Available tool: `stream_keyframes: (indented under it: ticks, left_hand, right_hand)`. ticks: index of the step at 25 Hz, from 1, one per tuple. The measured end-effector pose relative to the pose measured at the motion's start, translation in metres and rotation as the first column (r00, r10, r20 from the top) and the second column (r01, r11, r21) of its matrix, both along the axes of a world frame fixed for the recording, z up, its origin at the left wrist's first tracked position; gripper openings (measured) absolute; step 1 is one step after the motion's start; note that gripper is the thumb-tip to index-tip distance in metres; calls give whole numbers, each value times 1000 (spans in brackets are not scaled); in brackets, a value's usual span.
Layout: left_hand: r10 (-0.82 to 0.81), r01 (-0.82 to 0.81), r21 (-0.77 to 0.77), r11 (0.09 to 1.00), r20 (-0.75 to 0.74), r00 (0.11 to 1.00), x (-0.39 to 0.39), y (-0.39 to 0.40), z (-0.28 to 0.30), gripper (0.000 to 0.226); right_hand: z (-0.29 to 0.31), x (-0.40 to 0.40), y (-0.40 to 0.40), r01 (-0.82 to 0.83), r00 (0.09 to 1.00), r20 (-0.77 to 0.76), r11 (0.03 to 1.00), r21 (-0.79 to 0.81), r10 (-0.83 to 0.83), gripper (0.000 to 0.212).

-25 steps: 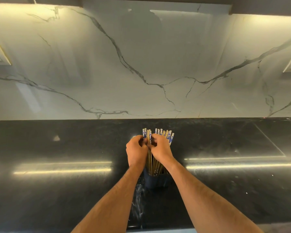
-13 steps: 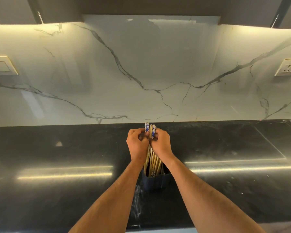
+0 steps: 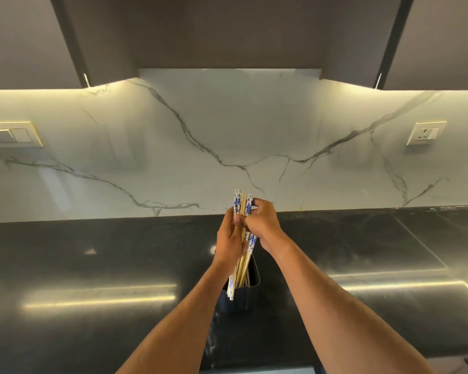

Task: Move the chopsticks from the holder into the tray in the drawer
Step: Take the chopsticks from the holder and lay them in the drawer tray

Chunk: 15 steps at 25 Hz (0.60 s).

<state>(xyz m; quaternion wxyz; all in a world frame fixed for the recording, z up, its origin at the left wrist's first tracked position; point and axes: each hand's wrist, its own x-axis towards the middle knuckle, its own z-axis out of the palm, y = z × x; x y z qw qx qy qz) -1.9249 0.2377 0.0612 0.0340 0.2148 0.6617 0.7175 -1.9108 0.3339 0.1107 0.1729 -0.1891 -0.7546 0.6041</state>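
Note:
A bundle of wooden chopsticks [image 3: 240,205] with blue-and-white patterned ends is raised above a dark blue holder [image 3: 241,298] on the black counter. My left hand [image 3: 229,240] wraps the bundle from the left. From the right, my right hand [image 3: 264,225] pinches the same bundle near its top. The lower tips of some sticks hang over the holder's front rim; others still reach down inside it. No drawer or tray is in view.
The glossy black counter [image 3: 92,279] runs left and right below a white marble backsplash. A switch plate [image 3: 10,134] sits on the wall at left, a socket [image 3: 426,132] at right. Dark upper cabinets [image 3: 227,31] hang overhead.
Both hands have gathered the spread chopsticks into one tight bundle and lifted it upward, partly out of the holder. The camera has tilted up, showing the cabinets.

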Motion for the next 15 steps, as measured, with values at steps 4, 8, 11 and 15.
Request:
stream_keyframes:
  ticks: [4, 8, 11, 15]
  left_hand:
    - [58, -59, -27, 998, -23, 998, 32, -4, -8, 29]
    - [21, -19, -32, 999, 36, 999, 55, -6, -21, 32]
    - [22, -18, -54, 998, 59, 998, 66, -7, -27, 35]
    - [2, 4, -68, 998, 82, 997, 80, -9, -34, 32]
  right_hand:
    - [3, 31, 8, -27, 996, 78, 995, -93, 34, 11]
    - [-2, 46, 16, -37, 981, 187, 997, -74, 50, 11]
    - [-7, 53, 17, -41, 971, 234, 997, -67, 56, 7]
    - [-13, 61, 16, -29, 972, 232, 999, -39, 38, 2]
